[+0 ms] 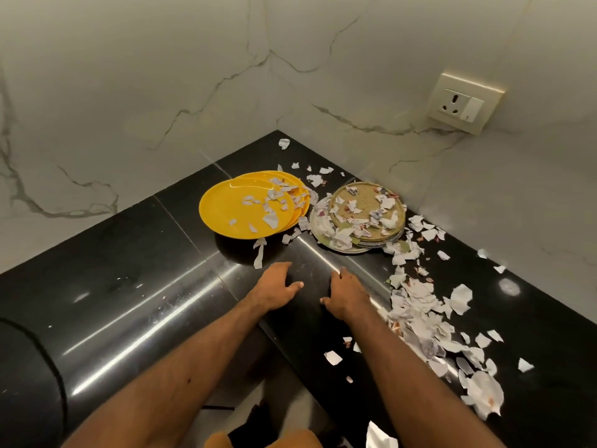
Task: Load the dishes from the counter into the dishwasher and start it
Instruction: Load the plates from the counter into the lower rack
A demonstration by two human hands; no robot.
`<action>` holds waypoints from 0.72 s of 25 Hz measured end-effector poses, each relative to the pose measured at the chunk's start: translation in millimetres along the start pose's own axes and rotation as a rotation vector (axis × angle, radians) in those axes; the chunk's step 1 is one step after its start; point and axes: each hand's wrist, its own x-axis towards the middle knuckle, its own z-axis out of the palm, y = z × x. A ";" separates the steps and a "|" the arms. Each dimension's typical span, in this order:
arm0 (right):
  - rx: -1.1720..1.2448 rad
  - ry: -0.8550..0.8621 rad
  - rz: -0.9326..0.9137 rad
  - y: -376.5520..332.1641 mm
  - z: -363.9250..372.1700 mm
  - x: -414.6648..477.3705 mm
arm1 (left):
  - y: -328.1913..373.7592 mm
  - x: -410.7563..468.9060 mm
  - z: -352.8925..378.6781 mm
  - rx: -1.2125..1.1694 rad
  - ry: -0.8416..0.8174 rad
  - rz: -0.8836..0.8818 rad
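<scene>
Bare counter (129, 286) lies before the yellow plates (239, 208); paper scraps (420, 312) crowd the right.

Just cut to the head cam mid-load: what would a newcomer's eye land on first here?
The bright yellow plates, stacked near the back corner of the black counter, stand out first. Next comes the torn paper littering them, the speckled plates to their right, and the counter's right side. The left hand and right hand are open and empty, just in front of the plates.
</scene>
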 end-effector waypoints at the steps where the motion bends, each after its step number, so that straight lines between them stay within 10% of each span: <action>1: -0.039 -0.035 0.023 -4.6 -7.0 3.4 | -5.1 3.4 -4.9 -0.117 0.041 -0.075; 13: -0.112 -0.116 0.233 -44.5 -18.4 30.0 | -46.8 42.2 -63.2 -1.360 0.333 -0.474; 18: -0.080 -0.120 0.255 -51.0 -23.5 31.0 | -47.5 51.9 -83.4 -1.489 0.377 -0.523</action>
